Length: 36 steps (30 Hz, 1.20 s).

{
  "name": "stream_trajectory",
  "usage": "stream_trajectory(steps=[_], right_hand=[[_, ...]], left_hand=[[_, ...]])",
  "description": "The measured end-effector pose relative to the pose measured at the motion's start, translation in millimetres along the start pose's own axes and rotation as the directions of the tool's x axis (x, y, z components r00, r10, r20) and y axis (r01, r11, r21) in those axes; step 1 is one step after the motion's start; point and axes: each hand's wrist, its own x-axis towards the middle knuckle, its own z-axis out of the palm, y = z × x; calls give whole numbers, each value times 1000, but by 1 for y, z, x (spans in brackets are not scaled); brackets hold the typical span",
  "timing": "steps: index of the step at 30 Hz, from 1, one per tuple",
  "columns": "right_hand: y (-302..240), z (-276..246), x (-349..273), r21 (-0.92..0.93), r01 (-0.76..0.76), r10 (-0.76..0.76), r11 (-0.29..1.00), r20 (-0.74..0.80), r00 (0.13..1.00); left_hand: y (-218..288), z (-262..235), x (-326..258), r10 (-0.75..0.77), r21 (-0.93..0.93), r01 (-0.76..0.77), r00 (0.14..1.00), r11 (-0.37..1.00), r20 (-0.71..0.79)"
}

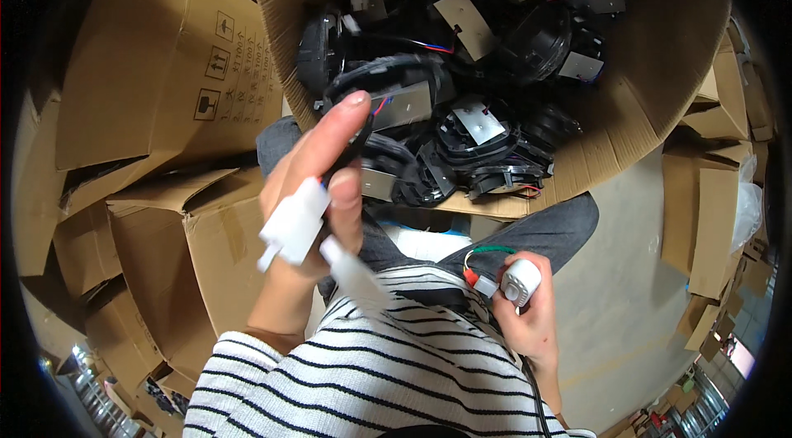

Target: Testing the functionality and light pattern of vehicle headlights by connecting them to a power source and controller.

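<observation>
A large open cardboard box (660,67) rests tilted against the person's knees, filled with a loose heap of black round housings (495,133), each with a silvery metal plate and thin red and blue leads; more closed and half-open cartons (157,67) are stacked along its left side, and flattened ones lean at the right. The left hand (318,190) is raised at the box's near left corner, its fingers curled around one black housing (388,87) by the rim, white tape wrapped on the fingertips; the part hangs just above the heap, touching or nearly touching its neighbours, which cannot be told. The right hand (528,314) sits low by the lap, below the box's near edge, closed on a small white plastic part (520,281) with an orange-red connector and green and yellow wires (487,255) looping off it. The likely trouble is snagging: the housing's thin leads could catch among the piled parts and tear or drag another piece over the edge; a taped, one-handed rim hold could also slip.
</observation>
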Motion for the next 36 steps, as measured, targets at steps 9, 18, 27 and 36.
stream_trajectory(steps=[9,18,27,36], right_hand=[[-14,-8,-6,183,-12,4,983,45,999],[-12,-15,-7,494,99,-55,864,-102,993],[-12,-14,-9,317,69,-37,946,-107,994],[2,-11,-20,379,-29,62,925,-76,995]], left_hand=[[-9,27,-33,216,-243,-99,825,965,523],[1,49,-54,308,-212,-225,752,951,582],[4,50,-55,347,-114,-339,784,934,514],[12,49,-76,310,-131,-287,775,949,551]])
